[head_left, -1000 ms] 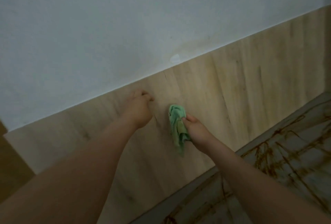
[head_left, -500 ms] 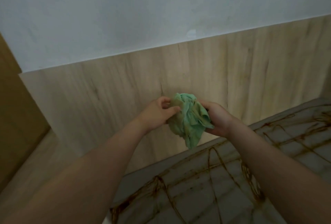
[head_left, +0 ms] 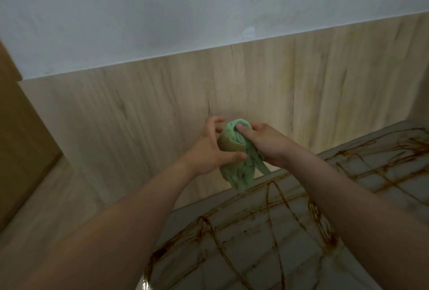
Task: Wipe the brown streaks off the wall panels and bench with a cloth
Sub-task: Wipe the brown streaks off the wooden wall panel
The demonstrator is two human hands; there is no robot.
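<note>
Both hands meet in front of the wood-grain wall panels (head_left: 139, 108), holding a bunched green cloth (head_left: 239, 169) between them. The right hand (head_left: 264, 143) grips its top, fingers curled into the folds; the left hand (head_left: 209, 148) pinches it from the side, thumb across the front. A loose tail hangs down. Below right, brown streaks (head_left: 269, 199) criss-cross the grey table (head_left: 362, 199); plain white wall (head_left: 162, 11) rises above the panels

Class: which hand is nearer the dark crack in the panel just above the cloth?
Left. The left hand sits directly below the crack, fingertips close under it; the right hand is off to its right, beyond the cloth.
</note>
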